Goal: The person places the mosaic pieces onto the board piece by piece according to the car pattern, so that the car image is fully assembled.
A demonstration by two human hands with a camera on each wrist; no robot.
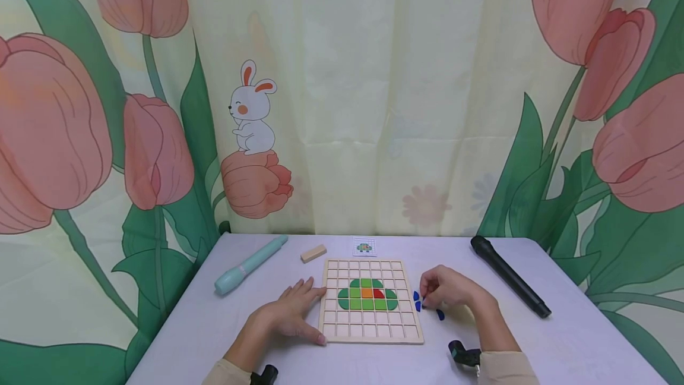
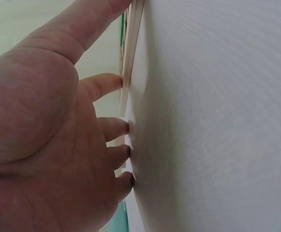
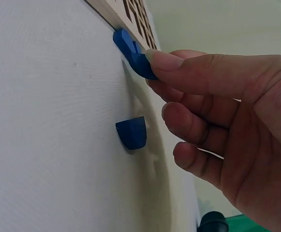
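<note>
A wooden grid board [image 1: 374, 331] lies on the table, with green, orange and red tiles [image 1: 369, 294] forming a shape in its middle cells. My left hand [image 1: 293, 311] lies with fingers spread at the board's left side; thumb and index finger touch its edge. To the right of the board, my right hand [image 1: 451, 290] pinches a blue tile [image 3: 142, 66] between thumb and index finger. Right by it, another blue tile [image 3: 125, 43] lies against the board's edge. A separate blue tile [image 3: 132, 133] lies on the cloth nearer me, below the right hand's fingers.
A small picture card [image 1: 364, 247] lies behind the board, with a wooden block [image 1: 313, 253] to its left. A light-green stick-shaped object [image 1: 251, 266] is at the far left, and a black microphone [image 1: 510, 277] at the right. A tulip-print curtain [image 1: 347, 106] hangs behind the table.
</note>
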